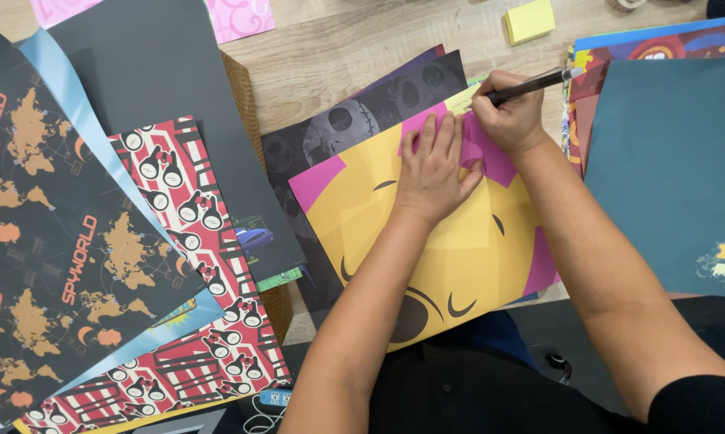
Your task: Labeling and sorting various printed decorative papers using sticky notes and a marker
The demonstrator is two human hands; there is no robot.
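My left hand (435, 167) lies flat, fingers spread, on a yellow and pink printed sheet (459, 257) with a cartoon face. My right hand (509, 112) grips a black pen (535, 83) and holds its tip near a small yellow sticky note (461, 100) at the sheet's upper corner. Under that sheet lies a dark sheet (354, 120) with grey round faces.
Overlapping patterned papers fan out at left: a black map print (49, 241), a red and black pattern (194, 241), a dark grey sheet (145, 72). A teal sheet (668, 169) lies at right. A yellow sticky note pad (530, 20) sits on the wooden table (338, 48).
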